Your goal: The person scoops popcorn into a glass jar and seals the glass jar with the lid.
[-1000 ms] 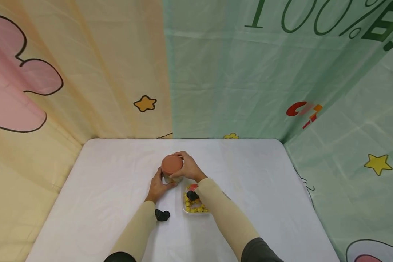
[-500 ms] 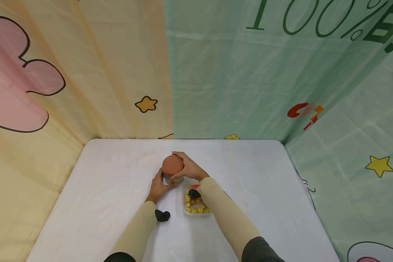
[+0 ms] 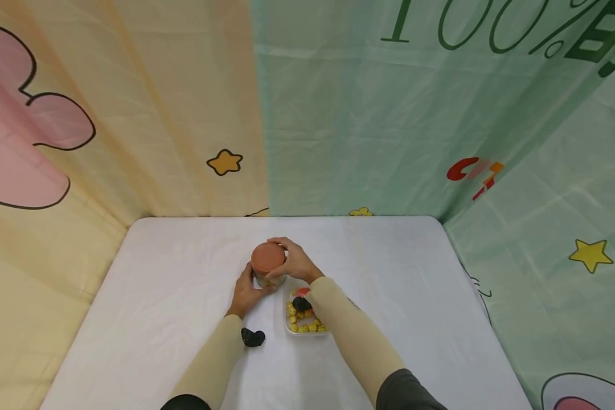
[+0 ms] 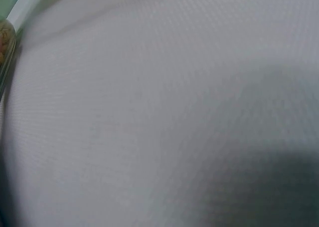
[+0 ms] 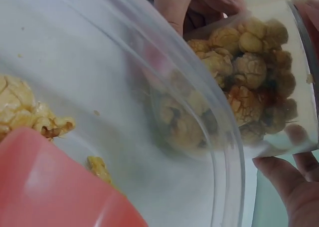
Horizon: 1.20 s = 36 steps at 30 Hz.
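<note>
A clear jar [image 5: 244, 75] of caramel-coloured popcorn, topped by a round brown-orange lid [image 3: 267, 257], is between both hands near the far middle of the table. My left hand [image 3: 245, 293] holds the jar's body from the left and front. With thumb and fingers curled about its rim, my right hand [image 3: 298, 263] grips the lid. The lid sits on the jar; whether it is loose cannot be told. In the right wrist view the jar appears partly behind a clear container wall. Only the jar's edge [image 4: 6, 42] shows in the left wrist view.
Beneath my right forearm stands a clear plastic container [image 3: 305, 334] with yellow popcorn [image 3: 294, 319] and a smooth pink-red object [image 5: 60, 187] inside. Black wrist cameras [image 3: 253, 337] hang by both forearms. A white cloth covers the table [image 3: 389, 273]; printed curtains [image 3: 338, 114] enclose it.
Both hands keep their hold on the jar and lid. The whole head view shifts slightly; otherwise hardly any movement shows.
</note>
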Each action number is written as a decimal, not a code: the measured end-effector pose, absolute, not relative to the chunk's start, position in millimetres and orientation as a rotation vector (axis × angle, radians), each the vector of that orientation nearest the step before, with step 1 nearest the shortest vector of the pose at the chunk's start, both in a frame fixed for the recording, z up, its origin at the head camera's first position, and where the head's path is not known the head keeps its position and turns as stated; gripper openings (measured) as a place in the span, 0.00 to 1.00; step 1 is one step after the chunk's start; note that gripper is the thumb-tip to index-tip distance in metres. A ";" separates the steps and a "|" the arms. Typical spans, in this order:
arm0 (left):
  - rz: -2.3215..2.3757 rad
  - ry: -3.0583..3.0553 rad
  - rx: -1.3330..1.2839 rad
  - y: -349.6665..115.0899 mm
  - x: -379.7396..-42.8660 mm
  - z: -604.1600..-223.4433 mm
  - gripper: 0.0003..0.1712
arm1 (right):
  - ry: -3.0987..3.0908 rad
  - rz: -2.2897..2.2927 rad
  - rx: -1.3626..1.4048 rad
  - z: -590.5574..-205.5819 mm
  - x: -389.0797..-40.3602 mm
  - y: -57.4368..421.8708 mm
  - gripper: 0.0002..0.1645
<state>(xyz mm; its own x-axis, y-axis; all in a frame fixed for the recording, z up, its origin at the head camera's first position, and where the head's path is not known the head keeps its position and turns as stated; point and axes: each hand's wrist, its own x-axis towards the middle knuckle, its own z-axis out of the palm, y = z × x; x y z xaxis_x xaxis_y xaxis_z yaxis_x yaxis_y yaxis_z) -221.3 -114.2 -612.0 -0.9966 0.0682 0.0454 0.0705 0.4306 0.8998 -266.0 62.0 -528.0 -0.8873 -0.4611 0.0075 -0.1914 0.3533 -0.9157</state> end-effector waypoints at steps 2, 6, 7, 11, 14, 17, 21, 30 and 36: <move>-1.660 -2.652 -0.131 -114.6 -221.4 -612.2 0.54 | 2.396 -1.546 -0.572 -527.6 -265.0 60.5 0.51; -1.646 -2.657 -0.134 -114.9 -221.1 -611.8 0.54 | 2.425 -1.552 -0.558 -529.4 -263.8 58.4 0.52; -1.644 -2.662 -0.133 -114.8 -220.9 -611.6 0.54 | 2.429 -1.552 -0.550 -530.1 -263.6 58.1 0.52; -1.649 -2.676 -0.114 -114.2 -220.6 -610.5 0.55 | 2.419 -1.554 -0.515 -531.3 -263.4 57.6 0.53; -1.662 -2.674 -0.117 -113.6 -221.2 -609.9 0.55 | 2.372 -1.562 -0.502 -530.4 -264.9 58.5 0.54; -1.662 -2.674 -0.130 -113.3 -221.8 -610.3 0.55 | 2.309 -1.564 -0.504 -529.2 -266.3 60.7 0.55; -1.644 -2.691 -0.118 -112.5 -221.3 -611.1 0.55 | 2.233 -1.560 -0.521 -531.1 -267.7 63.5 0.57; -1.585 -2.710 -0.121 -109.6 -222.7 -610.7 0.55 | 2.213 -1.587 -0.536 -535.4 -268.7 66.1 0.57; -1.575 -2.689 -0.087 -109.3 -220.1 -610.8 0.53 | 2.271 -1.620 -0.492 -537.2 -266.8 62.2 0.57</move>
